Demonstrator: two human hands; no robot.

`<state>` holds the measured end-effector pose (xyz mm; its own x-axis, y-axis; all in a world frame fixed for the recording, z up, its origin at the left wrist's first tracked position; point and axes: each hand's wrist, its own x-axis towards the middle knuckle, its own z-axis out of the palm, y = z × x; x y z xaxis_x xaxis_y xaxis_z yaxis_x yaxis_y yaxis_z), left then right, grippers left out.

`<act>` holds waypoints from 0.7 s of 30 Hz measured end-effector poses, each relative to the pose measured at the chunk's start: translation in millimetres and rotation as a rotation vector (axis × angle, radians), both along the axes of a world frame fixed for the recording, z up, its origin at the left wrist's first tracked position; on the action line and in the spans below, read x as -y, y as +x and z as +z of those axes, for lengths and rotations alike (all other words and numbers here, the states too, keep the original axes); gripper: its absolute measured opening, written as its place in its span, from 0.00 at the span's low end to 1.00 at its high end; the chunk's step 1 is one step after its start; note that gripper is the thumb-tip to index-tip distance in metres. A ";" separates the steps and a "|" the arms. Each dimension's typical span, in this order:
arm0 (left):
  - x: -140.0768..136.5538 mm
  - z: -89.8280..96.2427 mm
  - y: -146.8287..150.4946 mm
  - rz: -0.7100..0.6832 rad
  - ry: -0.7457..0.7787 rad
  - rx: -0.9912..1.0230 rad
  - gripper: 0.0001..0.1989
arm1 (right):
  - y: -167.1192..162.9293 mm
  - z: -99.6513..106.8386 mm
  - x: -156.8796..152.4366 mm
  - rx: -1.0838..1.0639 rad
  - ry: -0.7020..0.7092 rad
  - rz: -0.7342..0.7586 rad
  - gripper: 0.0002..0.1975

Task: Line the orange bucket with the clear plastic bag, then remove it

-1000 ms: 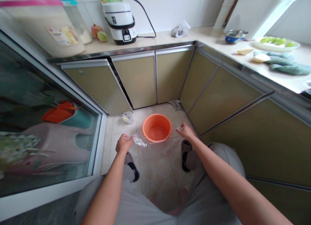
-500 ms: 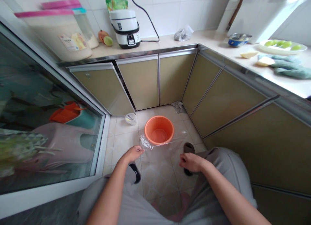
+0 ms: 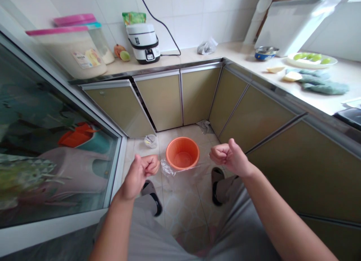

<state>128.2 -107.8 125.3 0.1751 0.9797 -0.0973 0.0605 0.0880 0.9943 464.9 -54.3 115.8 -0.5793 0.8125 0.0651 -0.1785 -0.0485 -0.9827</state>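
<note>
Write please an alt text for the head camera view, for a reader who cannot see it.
Two bare hands, left hand and right hand, hold a clear plastic bag stretched above an orange bucket on the tiled kitchen floor. Yellow cabinets surround the corner; a rice cooker stands on the counter.

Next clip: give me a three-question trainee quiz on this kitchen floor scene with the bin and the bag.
1. True or false: the orange bin already has the clear bag lining it.
2. Which hands pinch the bag? A) left hand only B) right hand only C) both
3. Fill in: the bin stands on the ____.

Key
1. False: the bin is bare inside; the bag is stretched in front of it, above the floor.
2. C: both hands are closed at the bag's upper edge, one at each end.
3. Floor, in the corner where the cabinets meet.
</note>
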 end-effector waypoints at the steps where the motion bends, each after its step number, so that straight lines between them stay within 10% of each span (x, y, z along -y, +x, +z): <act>1: 12.2 17.0 -0.1 0.009 0.032 0.026 0.37 | 1.0 20.7 7.2 -0.032 0.055 0.004 0.37; 4: 32.2 54.5 -0.5 0.025 0.064 0.083 0.39 | -0.7 67.5 21.4 -0.112 0.151 0.042 0.38; 7: -5.6 59.8 3.4 0.000 -0.026 0.168 0.43 | -19.3 69.9 -5.2 -0.126 0.072 0.128 0.39; 13: -150.5 -11.9 12.1 0.046 -0.408 0.189 0.40 | -73.6 -20.0 -117.2 0.141 -0.418 0.066 0.39; 21: -174.0 -97.4 -9.0 0.214 -0.289 -0.076 0.36 | -61.8 -76.3 -142.5 0.295 -0.266 -0.195 0.35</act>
